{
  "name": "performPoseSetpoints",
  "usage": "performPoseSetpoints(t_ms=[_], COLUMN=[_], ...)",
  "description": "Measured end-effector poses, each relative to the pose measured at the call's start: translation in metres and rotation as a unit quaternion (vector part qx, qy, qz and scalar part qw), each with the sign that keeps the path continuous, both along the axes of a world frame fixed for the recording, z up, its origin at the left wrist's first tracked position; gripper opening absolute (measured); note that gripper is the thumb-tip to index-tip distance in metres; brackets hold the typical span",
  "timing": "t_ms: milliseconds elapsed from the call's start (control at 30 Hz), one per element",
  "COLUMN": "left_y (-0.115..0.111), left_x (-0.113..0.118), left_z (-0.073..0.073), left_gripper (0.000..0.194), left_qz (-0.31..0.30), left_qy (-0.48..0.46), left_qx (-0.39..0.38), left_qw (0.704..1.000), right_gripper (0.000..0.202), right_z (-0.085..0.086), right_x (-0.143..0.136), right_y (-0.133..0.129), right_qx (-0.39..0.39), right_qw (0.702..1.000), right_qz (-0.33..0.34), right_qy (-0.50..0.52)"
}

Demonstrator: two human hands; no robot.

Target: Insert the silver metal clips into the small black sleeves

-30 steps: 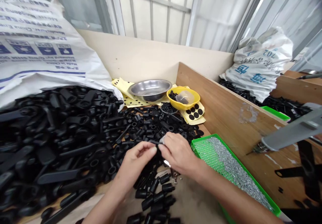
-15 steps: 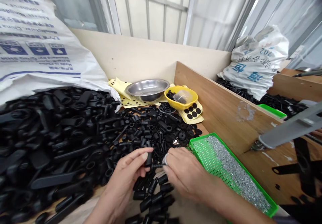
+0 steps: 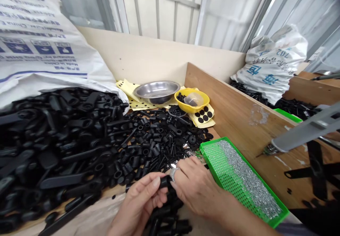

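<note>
Between thumb and fingers, my left hand pinches a short black cylindrical part at lower centre. My right hand, with a ring on a finger, is closed at the right end of that part; what its fingertips hold is hidden. Below both hands lie several black cylinders. Black screws and small black sleeves are heaped just beyond. A green tray of small silvery metal pieces stands right of my right hand.
Black handle-like parts spill from a white sack at left. A steel bowl and yellow basket stand at the back. A wooden divider runs along the right, with a grey power tool over it.
Both hands have come closer together and moved slightly down. The screw-like piece that showed between them is now hidden. The view has shifted slightly.
</note>
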State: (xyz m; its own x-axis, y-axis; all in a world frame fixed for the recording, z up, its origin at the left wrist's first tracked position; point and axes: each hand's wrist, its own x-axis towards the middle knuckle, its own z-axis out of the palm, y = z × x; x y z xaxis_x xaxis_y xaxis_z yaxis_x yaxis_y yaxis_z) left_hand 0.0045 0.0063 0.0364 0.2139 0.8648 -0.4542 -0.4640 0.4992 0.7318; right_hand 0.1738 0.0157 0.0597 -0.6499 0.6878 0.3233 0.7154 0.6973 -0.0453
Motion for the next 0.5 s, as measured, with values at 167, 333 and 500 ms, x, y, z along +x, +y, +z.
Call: performPoseSetpoints(t_ms=[167,333,500], left_y=[-0.005,-0.011,-0.017], left_x=[-0.002,-0.004,-0.010], left_z=[-0.004,-0.008,-0.012], left_gripper=[0.031,0.028,0.020], left_qz=[-0.011,-0.016,-0.012], left_qy=[0.008,0.092,0.207], left_qx=[-0.008,0.060,0.164], left_qw=[1.000,0.994,0.964], right_gripper=[0.023,0.025,0.027], right_z=[-0.010,-0.016,-0.010], right_x=[0.001,-0.002,-0.007], right_y=[-0.004,-0.008,-0.019], right_qx=[0.010,-0.007,-0.167], right_qw=[0.999,0.998,0.975], right_qz=[0.028,0.040,0.020], right_qy=[0.014,0.056,0.147])
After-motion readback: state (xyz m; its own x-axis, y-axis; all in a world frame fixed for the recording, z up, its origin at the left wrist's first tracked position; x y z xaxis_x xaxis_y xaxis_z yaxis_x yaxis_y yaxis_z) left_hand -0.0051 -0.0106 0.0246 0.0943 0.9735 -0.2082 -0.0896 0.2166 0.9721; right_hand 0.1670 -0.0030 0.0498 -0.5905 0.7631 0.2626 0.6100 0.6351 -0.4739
